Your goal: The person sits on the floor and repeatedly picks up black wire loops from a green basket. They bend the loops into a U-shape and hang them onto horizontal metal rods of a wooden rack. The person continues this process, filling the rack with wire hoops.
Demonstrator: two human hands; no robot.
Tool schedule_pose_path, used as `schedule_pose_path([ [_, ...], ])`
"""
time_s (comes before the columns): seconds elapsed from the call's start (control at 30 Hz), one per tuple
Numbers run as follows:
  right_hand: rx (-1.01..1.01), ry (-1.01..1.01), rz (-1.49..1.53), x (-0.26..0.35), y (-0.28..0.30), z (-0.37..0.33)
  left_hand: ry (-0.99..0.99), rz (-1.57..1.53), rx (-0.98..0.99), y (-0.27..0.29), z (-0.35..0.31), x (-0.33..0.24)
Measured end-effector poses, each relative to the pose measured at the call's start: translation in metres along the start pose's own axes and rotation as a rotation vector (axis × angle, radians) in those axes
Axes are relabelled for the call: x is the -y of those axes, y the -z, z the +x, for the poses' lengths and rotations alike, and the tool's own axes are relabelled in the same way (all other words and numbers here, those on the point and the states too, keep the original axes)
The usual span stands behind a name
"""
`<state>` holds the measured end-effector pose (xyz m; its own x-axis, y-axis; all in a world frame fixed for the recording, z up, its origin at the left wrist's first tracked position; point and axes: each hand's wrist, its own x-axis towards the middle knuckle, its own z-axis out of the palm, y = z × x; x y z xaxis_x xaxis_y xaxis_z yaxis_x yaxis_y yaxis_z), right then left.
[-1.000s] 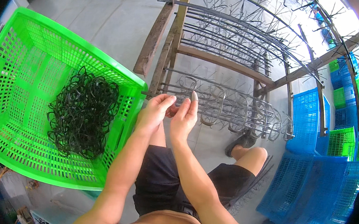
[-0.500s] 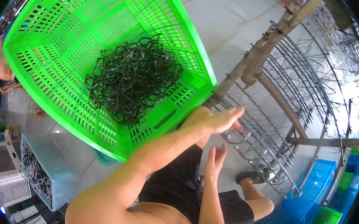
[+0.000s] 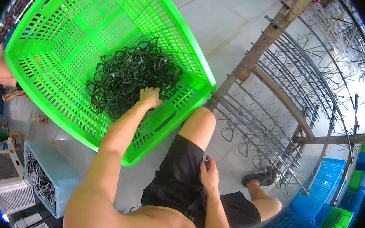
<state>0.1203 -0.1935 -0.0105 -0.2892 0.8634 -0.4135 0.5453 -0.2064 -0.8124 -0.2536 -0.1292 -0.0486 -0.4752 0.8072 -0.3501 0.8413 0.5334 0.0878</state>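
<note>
A large green slatted basket (image 3: pixel 186 31) stands tilted at the left, with a tangled heap of thin black loops (image 3: pixel 127 71) inside it. My left hand (image 3: pixel 150 97) reaches over the basket's near side into this heap. Its fingers bend down around some loops, and the fingertips are hidden among them. Close to my black shorts (image 3: pixel 178 162), my right hand (image 3: pixel 210 174) is loosely curled, thumb apart from the fingers, and nothing shows in it. Several rings (image 3: pixel 245 147) hang from the metal rods of a rack just right of my knee.
The rack's wooden post (image 3: pixel 251 61) and long rods (image 3: pixel 300 77) fill the right side. Blue crates (image 3: pixel 320 184) and a green one (image 3: pixel 337 221) stand lower right. A pale blue bin (image 3: pixel 57 163) of dark loops is lower left. Another person (image 3: pixel 4 68) is at the far left.
My left hand has moved left from beside the rack down into the heap in the basket. My right hand has dropped back toward my shorts.
</note>
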Motion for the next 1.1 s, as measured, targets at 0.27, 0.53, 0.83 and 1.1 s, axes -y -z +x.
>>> schedule_pose_path([
  [0.27,-0.060,0.264,0.019,0.072,-0.002,0.008,-0.056,-0.655,-0.238,0.046,-0.038,-0.010],
  [0.53,0.057,1.045,-0.216,0.165,0.041,0.026,-0.784,-0.630,0.520,0.156,-0.167,-0.094],
  [0.83,-0.834,0.404,0.399,0.049,0.217,-0.056,-0.055,0.108,-0.334,0.078,0.015,-0.079],
  [1.1,-1.575,0.502,1.018,-0.082,0.367,-0.079,0.417,0.171,-0.078,0.035,0.079,-0.081],
])
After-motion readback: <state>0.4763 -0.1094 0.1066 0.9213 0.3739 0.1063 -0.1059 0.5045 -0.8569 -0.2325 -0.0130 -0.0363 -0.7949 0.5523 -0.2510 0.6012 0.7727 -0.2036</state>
